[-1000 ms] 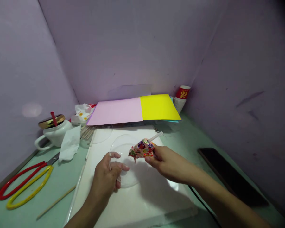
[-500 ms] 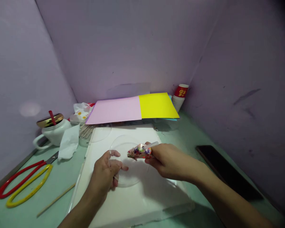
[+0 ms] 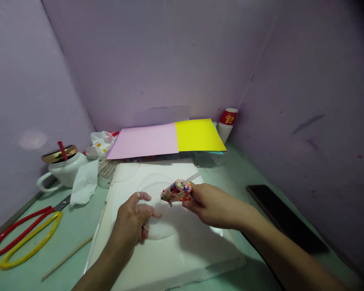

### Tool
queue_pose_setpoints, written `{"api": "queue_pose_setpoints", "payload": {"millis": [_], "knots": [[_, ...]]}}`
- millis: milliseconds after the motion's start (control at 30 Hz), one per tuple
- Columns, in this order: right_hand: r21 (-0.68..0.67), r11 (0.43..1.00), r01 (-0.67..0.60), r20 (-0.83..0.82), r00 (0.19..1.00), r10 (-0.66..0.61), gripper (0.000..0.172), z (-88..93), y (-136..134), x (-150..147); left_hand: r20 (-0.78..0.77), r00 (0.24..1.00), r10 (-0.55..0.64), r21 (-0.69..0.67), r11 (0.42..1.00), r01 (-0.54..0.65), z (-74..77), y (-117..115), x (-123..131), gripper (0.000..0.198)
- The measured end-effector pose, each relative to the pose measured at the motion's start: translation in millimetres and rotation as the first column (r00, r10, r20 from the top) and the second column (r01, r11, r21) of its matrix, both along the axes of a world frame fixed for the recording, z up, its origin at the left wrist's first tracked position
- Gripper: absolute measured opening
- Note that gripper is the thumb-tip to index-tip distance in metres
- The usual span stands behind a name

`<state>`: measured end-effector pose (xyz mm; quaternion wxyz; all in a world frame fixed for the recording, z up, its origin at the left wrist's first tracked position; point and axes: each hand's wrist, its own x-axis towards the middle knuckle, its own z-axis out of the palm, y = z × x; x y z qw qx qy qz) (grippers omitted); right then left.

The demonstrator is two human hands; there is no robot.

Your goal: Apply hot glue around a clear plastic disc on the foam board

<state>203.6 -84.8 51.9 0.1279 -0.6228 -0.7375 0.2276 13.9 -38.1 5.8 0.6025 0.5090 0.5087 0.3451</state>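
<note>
My left hand [image 3: 130,222] pinches the rim of a round clear plastic disc [image 3: 166,226], thumb on top and fingers showing through from below. The disc is over a white board [image 3: 145,266]. My right hand [image 3: 215,205] is wrapped around a flower-patterned hot glue gun [image 3: 176,191], its tip pointing left above the disc. Out of the gun's back sticks a clear glue stick [image 3: 191,178]. A small orange light glows on the gun's side. Most of its handle is hidden in my palm. I cannot tell whether any glue lies on the disc.
Red-and-yellow-handled scissors [image 3: 56,212] and a wooden stick [image 3: 67,258] lie at left, near a tissue [image 3: 85,184] and a white mug [image 3: 65,169]. Pink paper [image 3: 145,140] and yellow paper [image 3: 199,135] lie behind. Stacked paper cups [image 3: 227,121] stand back right; a dark phone [image 3: 285,216] lies right.
The glue gun has tilted, so more of its patterned side shows, and its tip has shifted slightly left. My left hand keeps its hold on the disc. The whole view has shifted a little.
</note>
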Motion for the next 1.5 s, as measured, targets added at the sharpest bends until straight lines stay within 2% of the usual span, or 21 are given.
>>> {"api": "queue_pose_setpoints", "payload": {"millis": [233, 367, 600, 933, 1267, 1500], "knots": [[0.021, 0.999, -0.032, -0.048, 0.998, 0.033, 0.023, 0.3, -0.4, 1.2, -0.006, 1.0, -0.012, -0.005, 1.0, 0.012, -0.1, 0.7, -0.9, 0.031], [0.007, 1.0, -0.014, -0.044, 0.999, 0.015, 0.024, -1.0, 0.4, 1.8, 0.003, 1.0, -0.015, -0.011, 1.0, 0.015, -2.8, 2.4, -1.4, 0.035], [0.003, 1.0, 0.005, -0.03, 1.0, -0.004, 0.028, -2.3, 0.9, 2.9, -0.02, 1.0, -0.002, 0.001, 1.0, 0.002, -1.6, 1.0, -0.4, 0.031], [-0.004, 1.0, 0.012, -0.052, 0.999, -0.012, 0.028, -2.2, 0.5, 3.0, -0.003, 0.999, -0.045, -0.008, 0.999, 0.045, -7.0, 5.5, -3.3, 0.033], [-0.033, 0.999, -0.004, -0.129, 0.992, -0.001, 0.023, -0.8, 4.9, 7.5, -0.041, 0.999, -0.036, 0.0, 0.999, 0.036, 3.7, -1.6, 0.0, 0.026], [-0.042, 0.999, 0.01, -0.14, 0.99, -0.016, 0.023, -2.3, 5.1, 7.6, -0.029, 0.998, -0.049, -0.015, 0.999, 0.049, 1.4, 0.5, -1.0, 0.029]]}}
